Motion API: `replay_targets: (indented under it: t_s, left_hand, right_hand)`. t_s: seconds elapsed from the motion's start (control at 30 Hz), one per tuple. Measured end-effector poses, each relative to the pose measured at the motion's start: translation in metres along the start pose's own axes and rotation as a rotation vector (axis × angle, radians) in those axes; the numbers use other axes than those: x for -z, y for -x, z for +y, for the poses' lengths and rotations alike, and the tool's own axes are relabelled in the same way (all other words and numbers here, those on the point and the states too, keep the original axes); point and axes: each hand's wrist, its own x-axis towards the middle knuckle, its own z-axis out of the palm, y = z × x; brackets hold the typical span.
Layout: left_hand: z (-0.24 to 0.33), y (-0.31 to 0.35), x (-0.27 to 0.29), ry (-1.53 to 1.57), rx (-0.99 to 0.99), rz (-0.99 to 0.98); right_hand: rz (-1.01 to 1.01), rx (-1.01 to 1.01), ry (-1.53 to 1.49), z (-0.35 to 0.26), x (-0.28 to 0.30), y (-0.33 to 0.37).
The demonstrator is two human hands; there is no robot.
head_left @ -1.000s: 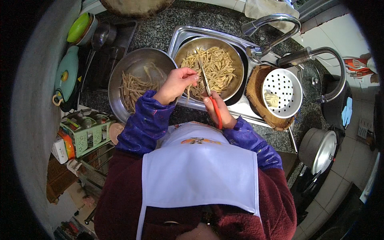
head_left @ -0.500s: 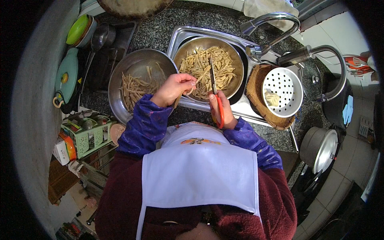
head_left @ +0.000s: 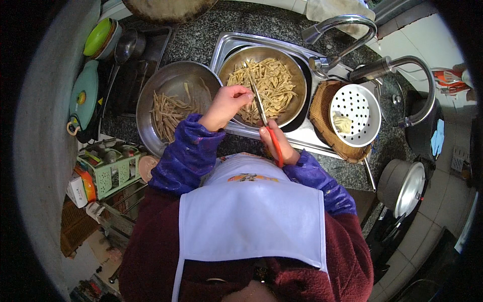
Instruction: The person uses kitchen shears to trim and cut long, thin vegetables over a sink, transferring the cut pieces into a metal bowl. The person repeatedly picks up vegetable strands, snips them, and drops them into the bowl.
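Note:
My right hand (head_left: 283, 146) is closed around the red handles of a pair of scissors (head_left: 257, 100). Their blades point up and away over a steel bowl (head_left: 302, 108) of short, tan dried vegetable strips (head_left: 274, 83), which rests on the sink. At the bowl's near left edge, the fingertips of my left hand (head_left: 226, 106) are pinched together beside the blades. What they pinch is too small or hidden to make out. Left of this, a wide steel pan (head_left: 173, 75) holds longer brown strips (head_left: 168, 113), mostly heaped on its left side.
Right of the bowl, a white perforated basket (head_left: 362, 108) with a pale lump inside sits on a woven tray (head_left: 322, 110). A curved faucet (head_left: 347, 50) rises behind the sink (head_left: 231, 43). A lidded pot (head_left: 402, 186) stands at right, a green rack (head_left: 113, 176) at lower left.
My left hand has shifted slightly right and up, closer to the scissors, and the strip that trailed from it no longer shows. The scissors have tilted leftward, with the right hand slightly lower.

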Motion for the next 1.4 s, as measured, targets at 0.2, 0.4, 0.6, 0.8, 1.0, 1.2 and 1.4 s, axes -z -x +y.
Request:
replay_targets:
  t_s: [0.2, 0.4, 0.6, 0.8, 1.0, 1.2, 1.4]
  left_hand:
    - [-0.004, -0.009, -0.006, 0.151, -0.094, 0.150]
    - [0.001, -0.014, 0.001, 0.279, -0.297, 0.380]
    - [0.009, -0.005, 0.001, 0.546, -0.233, 0.387]
    - [-0.003, 0.010, -0.009, 0.455, -0.186, 0.295]
    - [-0.004, 0.014, -0.016, 0.544, -0.317, 0.353]
    - [-0.004, 0.017, -0.018, 0.478, -0.294, 0.309]
    - [-0.026, 0.018, -0.026, 0.314, -0.188, 0.236]
  right_hand:
    - [0.138, -0.153, -0.133, -0.008, 0.005, 0.001]
    - [0.056, -0.115, -0.132, 0.003, 0.009, 0.003]
    - [-0.070, -0.079, -0.263, 0.004, 0.006, 0.003]
    - [-0.022, -0.108, -0.240, -0.001, 0.005, 0.004]
    - [-0.065, -0.162, -0.211, 0.001, 0.007, 0.004]
    - [-0.096, -0.202, -0.232, -0.004, 0.004, 0.004]
    - [-0.034, -0.175, -0.229, -0.007, 0.005, 0.005]
